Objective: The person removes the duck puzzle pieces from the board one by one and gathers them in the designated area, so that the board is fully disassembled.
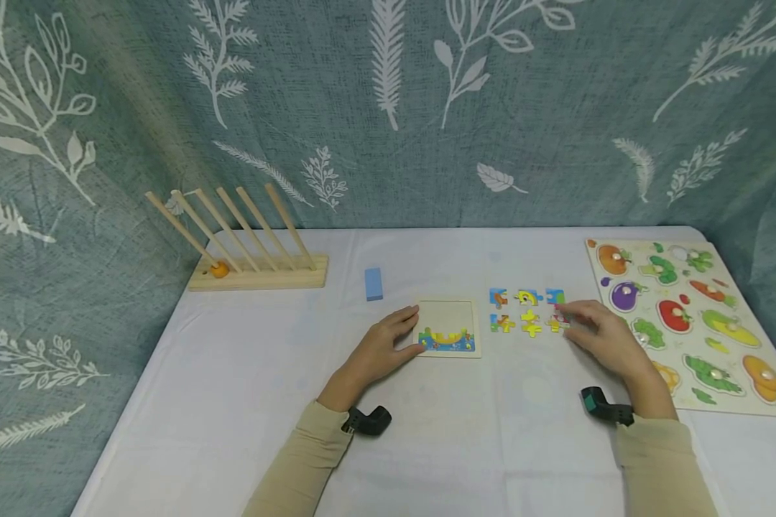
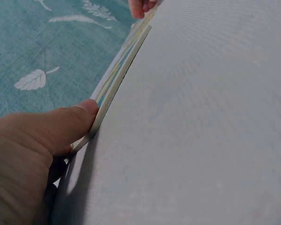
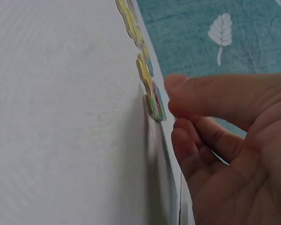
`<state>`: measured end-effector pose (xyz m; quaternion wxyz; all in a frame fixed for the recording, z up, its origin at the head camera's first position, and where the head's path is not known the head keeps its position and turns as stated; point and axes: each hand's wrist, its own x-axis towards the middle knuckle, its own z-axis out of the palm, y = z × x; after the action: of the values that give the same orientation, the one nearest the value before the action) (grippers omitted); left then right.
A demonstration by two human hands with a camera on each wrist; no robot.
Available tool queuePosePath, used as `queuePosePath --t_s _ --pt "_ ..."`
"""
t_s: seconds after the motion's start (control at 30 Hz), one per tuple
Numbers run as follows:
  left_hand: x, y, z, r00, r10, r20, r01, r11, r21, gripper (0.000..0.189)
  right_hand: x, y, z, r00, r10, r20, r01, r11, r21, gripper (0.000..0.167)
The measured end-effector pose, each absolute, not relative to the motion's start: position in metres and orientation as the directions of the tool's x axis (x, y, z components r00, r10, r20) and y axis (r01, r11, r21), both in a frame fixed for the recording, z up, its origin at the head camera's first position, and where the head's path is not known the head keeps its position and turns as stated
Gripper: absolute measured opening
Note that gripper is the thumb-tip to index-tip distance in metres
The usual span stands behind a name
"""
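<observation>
My left hand (image 1: pixel 380 350) holds the left side of a small wooden puzzle tray (image 1: pixel 447 356), with the thumb over its rim in the left wrist view. Blue and yellow picture pieces fill the tray's lower part; its upper part shows bare wood. To the right, several loose jigsaw pieces (image 1: pixel 531 324) lie in two rows on the white cloth. My right hand (image 1: pixel 604 339) is at the right end of these rows, thumb and fingers apart. Its fingertips are right beside the lower right puzzle piece (image 3: pixel 154 105), which they partly cover in the head view.
A blue block (image 1: pixel 373 284) lies behind the tray. Back left stands a wooden peg rack (image 1: pixel 259 280) with upright rods and an orange bead (image 1: pixel 219 270). A vegetable puzzle board (image 1: pixel 688 345) lies at the right, partly under the right forearm. A patterned green curtain (image 1: pixel 388 158) hangs behind the table.
</observation>
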<state>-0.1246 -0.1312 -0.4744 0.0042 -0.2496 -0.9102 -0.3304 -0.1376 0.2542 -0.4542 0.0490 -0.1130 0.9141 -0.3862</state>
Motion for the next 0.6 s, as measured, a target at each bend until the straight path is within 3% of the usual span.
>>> queuePosePath --t_s 0.43,0.6 --pt "-0.123 -0.138 -0.470 -0.842 0.533 0.089 0.494 0.692 0.526 0.069 -0.136 0.208 -0.446 -0.936 -0.340 0.093 -0.300 0.630 -0.716 0.035" --pt "-0.117 -0.136 -0.469 -0.831 0.539 0.137 0.525 0.681 0.510 0.061 -0.134 0.179 -0.446 -0.905 -0.405 0.131 -0.363 0.574 -0.734 0.034"
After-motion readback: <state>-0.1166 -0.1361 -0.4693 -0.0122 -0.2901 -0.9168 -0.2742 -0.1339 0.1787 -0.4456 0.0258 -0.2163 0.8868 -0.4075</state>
